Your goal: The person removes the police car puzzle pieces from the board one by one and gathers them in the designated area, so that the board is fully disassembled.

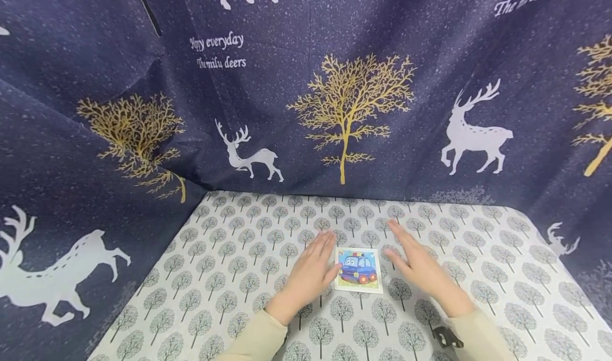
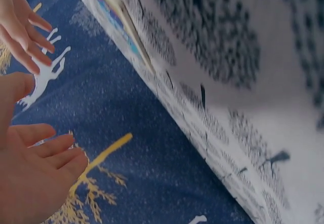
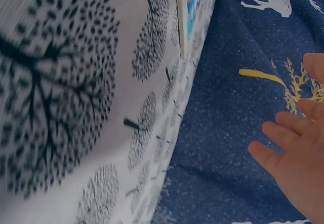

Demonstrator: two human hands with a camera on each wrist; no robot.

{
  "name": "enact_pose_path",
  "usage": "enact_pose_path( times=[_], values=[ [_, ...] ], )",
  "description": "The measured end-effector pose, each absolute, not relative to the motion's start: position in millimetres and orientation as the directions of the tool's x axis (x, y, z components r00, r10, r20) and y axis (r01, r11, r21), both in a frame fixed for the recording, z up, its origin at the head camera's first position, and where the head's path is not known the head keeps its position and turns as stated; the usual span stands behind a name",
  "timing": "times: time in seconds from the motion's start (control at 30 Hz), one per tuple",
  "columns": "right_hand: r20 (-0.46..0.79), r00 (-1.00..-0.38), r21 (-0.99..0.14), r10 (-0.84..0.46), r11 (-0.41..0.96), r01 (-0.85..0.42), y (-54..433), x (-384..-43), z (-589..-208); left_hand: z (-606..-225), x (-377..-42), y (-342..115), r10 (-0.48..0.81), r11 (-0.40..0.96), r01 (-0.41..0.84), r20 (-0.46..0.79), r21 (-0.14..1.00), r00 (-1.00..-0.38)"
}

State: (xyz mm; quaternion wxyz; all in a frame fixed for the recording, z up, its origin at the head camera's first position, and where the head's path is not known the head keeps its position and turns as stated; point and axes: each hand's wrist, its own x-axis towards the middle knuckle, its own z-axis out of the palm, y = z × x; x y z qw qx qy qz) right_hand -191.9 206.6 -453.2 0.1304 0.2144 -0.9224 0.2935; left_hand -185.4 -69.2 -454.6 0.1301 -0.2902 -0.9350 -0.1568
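Observation:
A square picture puzzle point(image 1: 358, 269) with a white frame lies flat on the cloth, showing a blue cartoon police car. Just left of it is my left hand point(image 1: 309, 269), fingers extended and thumb overlapping the frame's left edge in the head view. My right hand point(image 1: 424, 269) is held to the right of the puzzle, apart from it, with thumb and fingers spread. Both hands hold nothing. In the left wrist view the left palm point(image 2: 35, 176) shows with relaxed fingers, and the right wrist view shows the right hand point(image 3: 298, 158) likewise.
A white cloth point(image 1: 229, 276) printed with grey trees covers the table. Behind and to the left hangs a dark blue curtain point(image 1: 306, 100) with deer and golden trees. A dark strap point(image 1: 447, 337) shows at the right wrist.

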Motion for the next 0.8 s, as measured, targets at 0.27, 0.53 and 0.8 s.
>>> enact_pose_path(
  times=[0.27, 0.53, 0.8],
  values=[
    [0.330, -0.882, -0.541, -0.338, 0.698, -0.469, 198.5, -204.5, -458.4, -462.0, -179.8, -58.7, 0.617, 0.750, 0.649, 0.218, 0.131, -0.757],
    [0.299, -0.889, -0.604, -0.347, 0.652, -0.458, 186.7, -217.2, -462.0, -467.2, -176.0, -48.0, 0.679, 0.715, 0.686, 0.099, 0.133, -0.727],
    [0.289, -0.895, -0.644, -0.338, 0.624, -0.444, 181.8, -223.3, -468.4, -476.6, -173.8, -41.1, 0.690, 0.716, 0.681, -0.010, 0.150, -0.724]
  ],
)
